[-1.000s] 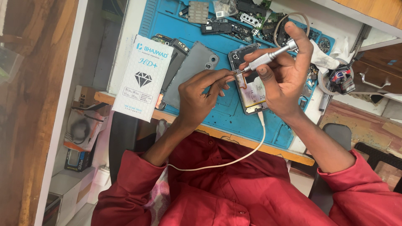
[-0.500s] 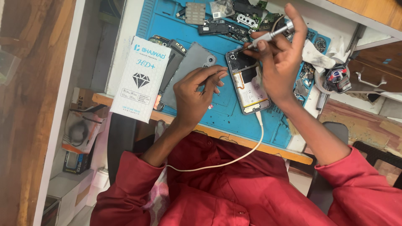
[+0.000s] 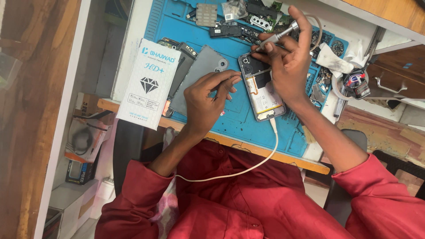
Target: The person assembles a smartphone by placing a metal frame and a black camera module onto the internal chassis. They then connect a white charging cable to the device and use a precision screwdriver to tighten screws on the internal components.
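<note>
An opened phone (image 3: 262, 90) lies back-up on a blue work mat (image 3: 239, 119), its insides showing, with a white cable (image 3: 248, 166) plugged into its near end. My right hand (image 3: 287, 66) is shut on a slim silver screwdriver (image 3: 278, 37) whose tip points at the phone's top corner. My left hand (image 3: 208, 104) rests on the mat just left of the phone, fingers pinched together as if holding something tiny; what it holds I cannot make out. A grey back cover (image 3: 199, 75) lies beside my left hand.
A white carton with a diamond drawing (image 3: 148, 84) lies at the mat's left edge. Loose phone parts and circuit boards (image 3: 248, 20) crowd the far side. Tape rolls and a tissue (image 3: 345, 73) sit at the right. Boxes (image 3: 82, 141) stand below the table at left.
My right hand has swung the screwdriver up and toward the phone's top corner. My left hand has drawn back slightly from the phone, fingers still pinched.
</note>
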